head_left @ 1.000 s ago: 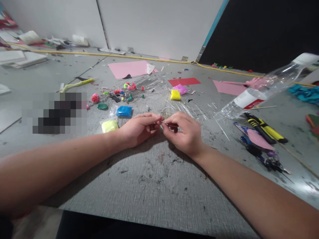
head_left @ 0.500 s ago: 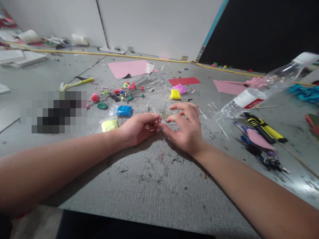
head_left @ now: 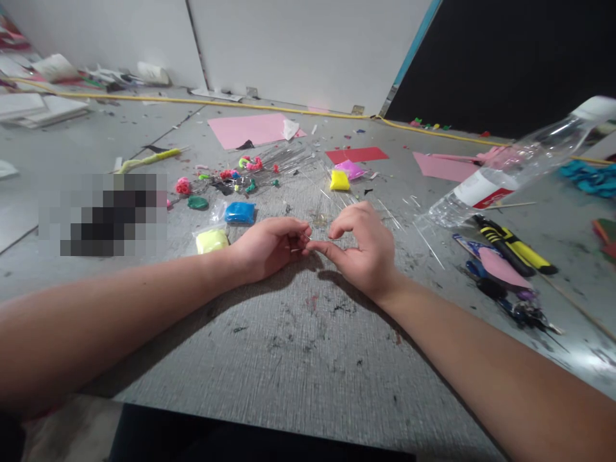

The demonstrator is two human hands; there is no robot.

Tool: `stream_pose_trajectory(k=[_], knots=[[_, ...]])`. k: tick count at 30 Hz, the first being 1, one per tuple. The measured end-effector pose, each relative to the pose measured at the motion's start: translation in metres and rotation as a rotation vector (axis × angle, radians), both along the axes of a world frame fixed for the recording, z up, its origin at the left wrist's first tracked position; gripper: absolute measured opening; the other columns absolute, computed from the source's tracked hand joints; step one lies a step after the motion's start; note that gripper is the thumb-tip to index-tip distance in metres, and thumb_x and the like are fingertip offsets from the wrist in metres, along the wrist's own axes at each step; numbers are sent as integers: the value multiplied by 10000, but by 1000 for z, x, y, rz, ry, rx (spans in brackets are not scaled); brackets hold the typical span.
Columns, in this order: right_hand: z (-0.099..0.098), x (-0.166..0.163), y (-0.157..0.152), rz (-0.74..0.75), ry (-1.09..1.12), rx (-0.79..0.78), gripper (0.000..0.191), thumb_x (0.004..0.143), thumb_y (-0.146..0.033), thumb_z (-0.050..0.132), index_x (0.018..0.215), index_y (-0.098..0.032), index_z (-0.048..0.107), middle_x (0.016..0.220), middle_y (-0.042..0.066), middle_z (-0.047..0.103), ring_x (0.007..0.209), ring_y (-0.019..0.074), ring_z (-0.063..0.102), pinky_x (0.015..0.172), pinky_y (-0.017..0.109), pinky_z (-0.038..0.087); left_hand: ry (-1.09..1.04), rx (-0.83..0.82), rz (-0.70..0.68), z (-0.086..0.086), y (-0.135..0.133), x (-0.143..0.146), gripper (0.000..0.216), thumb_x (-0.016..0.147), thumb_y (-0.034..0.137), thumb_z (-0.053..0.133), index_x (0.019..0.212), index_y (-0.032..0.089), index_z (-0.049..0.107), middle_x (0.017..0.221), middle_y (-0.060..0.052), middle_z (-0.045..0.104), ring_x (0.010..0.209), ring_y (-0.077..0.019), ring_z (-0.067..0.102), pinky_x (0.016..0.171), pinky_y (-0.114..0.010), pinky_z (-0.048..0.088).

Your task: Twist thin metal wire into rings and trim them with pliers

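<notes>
In the head view my left hand (head_left: 269, 247) is closed, its fingertips pinching a thin metal wire (head_left: 309, 238), whose far end I cannot make out. My right hand (head_left: 368, 247) faces it with the thumb stretched out to the left hand's fingertips. Its other fingers are bent and stand apart from the thumb, and nothing shows between them. Left of my left hand lie a blue clay packet (head_left: 240, 212) and a pale yellow clay packet (head_left: 212, 241). Several loose thin wires (head_left: 391, 215) lie beyond my right hand.
Wires with small coloured clay pieces (head_left: 250, 164) lie at the back. Bright yellow (head_left: 339, 180) and purple (head_left: 351, 169) packets sit near red paper (head_left: 357, 154). On the right are a tilted plastic bottle (head_left: 486, 187), yellow-black pliers (head_left: 514, 247) and keys (head_left: 527, 314). A yellow cord (head_left: 231, 104) crosses the back.
My right hand's fingers have bent inward and drawn back to the right, while its thumb stays by the left fingertips. My left hand keeps almost the same place.
</notes>
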State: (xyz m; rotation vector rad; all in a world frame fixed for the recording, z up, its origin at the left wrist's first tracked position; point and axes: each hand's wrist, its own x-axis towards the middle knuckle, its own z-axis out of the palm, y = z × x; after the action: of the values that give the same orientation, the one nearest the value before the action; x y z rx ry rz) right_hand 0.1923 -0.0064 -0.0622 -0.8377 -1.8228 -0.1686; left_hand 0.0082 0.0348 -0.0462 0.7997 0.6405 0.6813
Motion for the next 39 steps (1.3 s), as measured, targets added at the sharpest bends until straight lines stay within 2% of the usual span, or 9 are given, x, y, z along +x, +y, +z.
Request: stream_pose_trajectory(k=[6, 13, 22, 25, 29, 33, 39], knots=[[1, 0, -2, 24, -24, 54, 247, 945, -414, 701, 817, -269, 548, 703, -9, 594, 742, 201, 531, 712, 368, 459, 8, 44, 7, -1, -1, 1, 137, 722, 179, 707, 600, 130, 667, 636, -47, 573, 636, -142, 516, 642, -286, 453], [2, -2, -2, 30, -10, 56, 298, 931, -468, 706, 780, -266, 547, 701, -5, 592, 735, 202, 527, 701, 375, 451, 2, 54, -30, -3, 0, 1, 160, 749, 197, 696, 610, 126, 662, 625, -43, 568, 633, -145, 518, 658, -297, 446], [2, 0, 0, 46, -45, 76, 240, 909, -418, 747, 844, -256, 582, 910, 29, 685, 885, 218, 598, 829, 417, 493, 3, 67, -98, -2, 0, -1, 179, 753, 194, 649, 589, 122, 637, 633, -35, 531, 623, -144, 497, 673, -309, 444], [1, 0, -1, 68, -22, 45, 197, 918, -388, 728, 880, -250, 593, 991, 53, 677, 955, 237, 599, 879, 445, 489, -9, 52, -112, -2, 0, -1, 164, 752, 198, 650, 606, 125, 629, 644, -37, 540, 640, -154, 504, 692, -323, 451], [1, 1, -4, 120, 24, -40, 128, 950, -371, 617, 953, -243, 614, 1076, 82, 627, 1022, 264, 594, 913, 487, 474, -51, 17, -114, -2, 1, -2, 175, 782, 201, 641, 624, 127, 622, 638, -40, 539, 659, -167, 516, 701, -331, 447], [2, 4, -6, 195, 16, -118, 167, 943, -366, 545, 1031, -248, 621, 1143, 88, 589, 1067, 273, 589, 939, 512, 461, -69, 6, -105, -2, 1, -2, 167, 794, 158, 610, 633, 116, 630, 644, -38, 534, 649, -156, 493, 676, -318, 430], [1, 4, -5, 223, -27, -133, 188, 852, -376, 635, 989, -250, 610, 1152, 87, 566, 1087, 288, 572, 937, 518, 474, -69, -2, -105, -1, 1, -2, 168, 788, 158, 620, 629, 110, 638, 660, -39, 534, 659, -155, 482, 690, -316, 428]])
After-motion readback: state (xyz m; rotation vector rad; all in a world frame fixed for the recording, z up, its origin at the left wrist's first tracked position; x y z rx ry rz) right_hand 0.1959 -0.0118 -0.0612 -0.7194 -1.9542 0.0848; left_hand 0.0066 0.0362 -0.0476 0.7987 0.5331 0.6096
